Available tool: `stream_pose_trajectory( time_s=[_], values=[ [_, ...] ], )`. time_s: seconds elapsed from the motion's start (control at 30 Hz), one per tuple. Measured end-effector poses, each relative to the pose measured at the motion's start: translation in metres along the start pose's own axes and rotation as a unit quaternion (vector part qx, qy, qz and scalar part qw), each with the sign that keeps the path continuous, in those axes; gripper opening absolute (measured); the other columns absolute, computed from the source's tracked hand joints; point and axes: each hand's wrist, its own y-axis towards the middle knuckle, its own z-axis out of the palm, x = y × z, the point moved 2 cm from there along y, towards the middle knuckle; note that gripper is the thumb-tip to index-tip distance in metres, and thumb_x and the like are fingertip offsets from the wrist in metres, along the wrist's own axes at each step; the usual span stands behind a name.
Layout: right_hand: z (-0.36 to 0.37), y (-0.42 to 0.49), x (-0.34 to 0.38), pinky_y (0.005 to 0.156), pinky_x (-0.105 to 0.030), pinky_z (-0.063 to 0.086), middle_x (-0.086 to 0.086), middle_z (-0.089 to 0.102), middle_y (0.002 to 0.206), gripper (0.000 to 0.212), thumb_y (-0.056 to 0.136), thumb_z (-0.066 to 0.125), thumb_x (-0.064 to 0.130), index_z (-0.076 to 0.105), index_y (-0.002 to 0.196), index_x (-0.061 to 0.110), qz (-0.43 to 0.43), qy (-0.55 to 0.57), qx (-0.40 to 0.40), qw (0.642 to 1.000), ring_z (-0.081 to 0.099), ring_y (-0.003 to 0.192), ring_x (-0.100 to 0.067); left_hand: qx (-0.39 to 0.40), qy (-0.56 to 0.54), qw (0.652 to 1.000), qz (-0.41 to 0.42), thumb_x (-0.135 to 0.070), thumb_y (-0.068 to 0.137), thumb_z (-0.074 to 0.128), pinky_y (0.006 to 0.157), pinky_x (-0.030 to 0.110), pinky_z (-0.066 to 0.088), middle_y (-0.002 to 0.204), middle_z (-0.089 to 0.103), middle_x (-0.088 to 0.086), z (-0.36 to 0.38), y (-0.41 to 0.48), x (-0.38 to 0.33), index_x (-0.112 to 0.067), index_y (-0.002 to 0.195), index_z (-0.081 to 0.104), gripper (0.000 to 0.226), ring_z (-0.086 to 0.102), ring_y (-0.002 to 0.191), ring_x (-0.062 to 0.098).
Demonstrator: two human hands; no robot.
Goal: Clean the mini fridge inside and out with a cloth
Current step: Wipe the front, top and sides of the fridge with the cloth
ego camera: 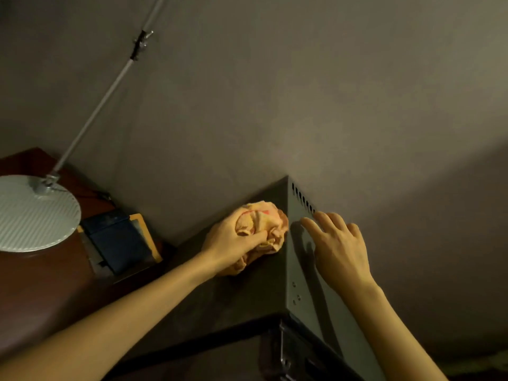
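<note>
Left forearm (pixel 110 325) nearest me; left hand (pixel 228 240) grips the bunched cloth (pixel 261 215) on the mini fridge (pixel 247 292) top, right hand (pixel 341 248) beside it, fingers straight, touching the grey panel (pixel 298 276).

Dim room, warm yellowish cast; top left and lower right corners sink near black. Brightest patch on wall (pixel 316 144) above mini fridge (pixel 233 292) corner, broad diagonal shadow band across wall at right. Left hand (pixel 228 240), cloth (pixel 264 224), right hand (pixel 341 248) lit yellow-orange; right hand throws hard dark shadow down grey side panel (pixel 297 270). Lamp shade (pixel 35 213) pale, evenly lit. Soft focus, smeared detail; forearms stretched at lower edge
</note>
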Motion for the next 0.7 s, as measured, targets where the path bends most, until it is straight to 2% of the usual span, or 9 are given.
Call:
stream_pose_trajectory(
  time_s=[0.1, 0.17, 0.27, 0.4, 0.57, 0.7],
  values=[
    [-0.006, -0.008, 0.014, 0.078, -0.047, 0.051, -0.011, 0.058, 0.127, 0.072, 0.057, 0.087, 0.017, 0.058, 0.124, 0.022, 0.000, 0.006, 0.002, 1.000, 0.055, 0.116, -0.035, 0.012, -0.005, 1.000, -0.002, -0.043, 0.079, 0.072, 0.097, 0.024, 0.041, 0.115, 0.055, -0.019, -0.009, -0.044, 0.013, -0.041, 0.121, 0.047, 0.049, 0.053, 0.112, 0.004],
    [-0.010, -0.013, 0.018, 0.078, -0.048, 0.051, -0.012, 0.059, 0.126, 0.072, 0.057, 0.087, 0.016, 0.059, 0.123, 0.022, -0.002, 0.008, -0.008, 1.000, 0.055, 0.116, -0.036, 0.018, -0.012, 1.000, -0.009, -0.051, 0.074, 0.072, 0.097, 0.023, 0.043, 0.115, 0.056, -0.021, -0.013, -0.067, 0.021, -0.043, 0.119, 0.044, 0.053, 0.055, 0.109, 0.000],
    [-0.012, -0.021, 0.020, 0.079, -0.049, 0.051, -0.012, 0.059, 0.126, 0.071, 0.057, 0.088, 0.014, 0.060, 0.122, 0.021, -0.007, 0.007, -0.021, 1.000, 0.056, 0.115, -0.037, 0.009, -0.018, 1.000, -0.006, -0.066, 0.061, 0.063, 0.095, 0.027, 0.050, 0.114, 0.063, -0.018, -0.016, -0.090, 0.032, -0.041, 0.120, 0.052, 0.065, 0.060, 0.105, -0.002],
    [-0.011, -0.025, 0.019, 0.078, -0.049, 0.052, -0.013, 0.061, 0.124, 0.073, 0.054, 0.090, 0.015, 0.062, 0.122, 0.020, -0.015, 0.002, -0.026, 1.000, 0.057, 0.114, -0.038, -0.001, -0.033, 0.999, -0.005, -0.065, 0.058, 0.061, 0.091, 0.023, 0.050, 0.111, 0.063, -0.018, -0.018, -0.105, 0.038, -0.051, 0.104, 0.049, 0.049, 0.060, 0.102, -0.003],
    [-0.005, -0.019, 0.015, 0.077, -0.049, 0.053, -0.014, 0.060, 0.124, 0.073, 0.054, 0.090, 0.014, 0.062, 0.122, 0.019, -0.019, 0.002, -0.023, 1.000, 0.057, 0.114, -0.038, 0.000, -0.046, 0.999, -0.018, -0.065, 0.060, 0.063, 0.096, 0.027, 0.049, 0.117, 0.061, -0.020, -0.018, -0.114, 0.048, -0.051, 0.112, 0.046, 0.056, 0.058, 0.109, -0.002],
    [0.001, -0.002, 0.011, 0.078, -0.048, 0.051, -0.012, 0.057, 0.128, 0.074, 0.059, 0.087, 0.013, 0.057, 0.127, 0.020, -0.026, 0.005, -0.019, 0.999, 0.054, 0.117, -0.037, -0.005, -0.047, 0.999, -0.013, -0.064, 0.060, 0.063, 0.095, 0.022, 0.048, 0.116, 0.061, -0.022, -0.018, -0.112, 0.053, -0.049, 0.111, 0.049, 0.055, 0.057, 0.109, -0.005]
  ],
)
